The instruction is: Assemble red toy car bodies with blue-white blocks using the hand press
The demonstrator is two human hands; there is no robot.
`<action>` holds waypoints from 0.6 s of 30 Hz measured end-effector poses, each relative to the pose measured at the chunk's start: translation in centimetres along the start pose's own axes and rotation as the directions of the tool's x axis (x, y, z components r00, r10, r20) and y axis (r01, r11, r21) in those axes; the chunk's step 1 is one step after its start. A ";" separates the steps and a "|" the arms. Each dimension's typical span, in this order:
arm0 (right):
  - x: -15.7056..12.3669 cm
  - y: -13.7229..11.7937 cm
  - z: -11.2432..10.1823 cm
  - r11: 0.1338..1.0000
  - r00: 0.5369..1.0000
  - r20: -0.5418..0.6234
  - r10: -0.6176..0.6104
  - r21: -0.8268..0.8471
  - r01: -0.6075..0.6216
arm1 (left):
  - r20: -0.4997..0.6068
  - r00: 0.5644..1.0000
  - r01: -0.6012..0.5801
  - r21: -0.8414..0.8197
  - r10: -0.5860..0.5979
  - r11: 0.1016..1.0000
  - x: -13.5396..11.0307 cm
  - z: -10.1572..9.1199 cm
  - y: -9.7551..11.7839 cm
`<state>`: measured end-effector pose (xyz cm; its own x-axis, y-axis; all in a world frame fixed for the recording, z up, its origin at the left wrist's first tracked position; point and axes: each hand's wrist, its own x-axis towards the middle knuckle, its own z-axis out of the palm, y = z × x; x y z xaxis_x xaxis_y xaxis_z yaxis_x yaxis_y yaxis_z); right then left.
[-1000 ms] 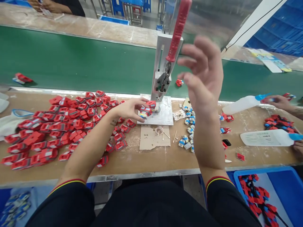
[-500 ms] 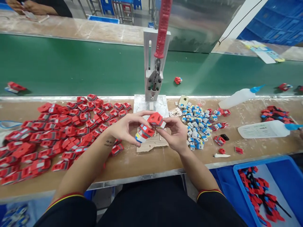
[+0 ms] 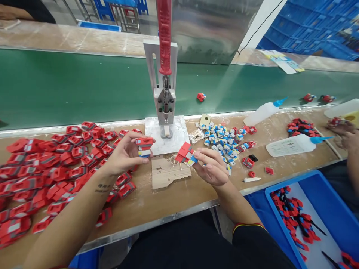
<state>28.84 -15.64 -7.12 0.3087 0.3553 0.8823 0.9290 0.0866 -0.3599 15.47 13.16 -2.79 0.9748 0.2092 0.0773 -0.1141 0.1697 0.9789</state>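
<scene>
Between its thumb and fingers, my left hand [image 3: 127, 151] grips a red toy part with a white, blue and yellow underside [image 3: 144, 147]. My right hand [image 3: 211, 166] pinches a second red toy part with a blue and yellow end [image 3: 186, 153], raised above a torn piece of cardboard [image 3: 169, 173]. The two parts are apart. Behind them stands a press [image 3: 165, 97] with a red lever handle [image 3: 165, 41] and a metal base plate [image 3: 179, 130]. To the left spreads a heap of red parts [image 3: 56, 160]; small white and blue blocks [image 3: 221, 140] lie to the right.
Cotton swabs [image 3: 196, 136] lie beside the base plate. Two blue-tipped bottles [image 3: 260, 113] rest right, above a blue bin [image 3: 322, 194] of red and black pieces. Another person's hand [image 3: 340, 129] works at the far right. A green belt [image 3: 84, 89] runs behind the table.
My hands have moved apart, each keeping one red part; before, the parts were close together in front of the press. The camera view has swung to the right.
</scene>
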 end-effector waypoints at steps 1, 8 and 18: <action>-0.2 0.1 -0.3 0.996 0.997 0.048 0.064 0.053 -0.067 | -0.044 0.999 0.018 -0.022 -0.019 1.000 0.1 0.2 0.1; 0.9 -1.5 -0.4 0.919 0.933 -0.018 0.360 0.181 -0.351 | -0.309 0.934 0.137 -0.147 -0.177 0.980 0.6 0.9 -0.1; 3.2 -1.9 0.3 0.349 0.478 0.070 0.875 0.595 -0.725 | -0.351 0.909 0.163 -0.198 -0.225 0.967 0.5 0.9 -0.2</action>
<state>28.00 -14.43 -3.73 0.9467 0.3105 0.0858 -0.0214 0.3262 -0.9450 16.15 12.39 -2.77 0.8442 0.4904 -0.2164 0.0102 0.3889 0.9212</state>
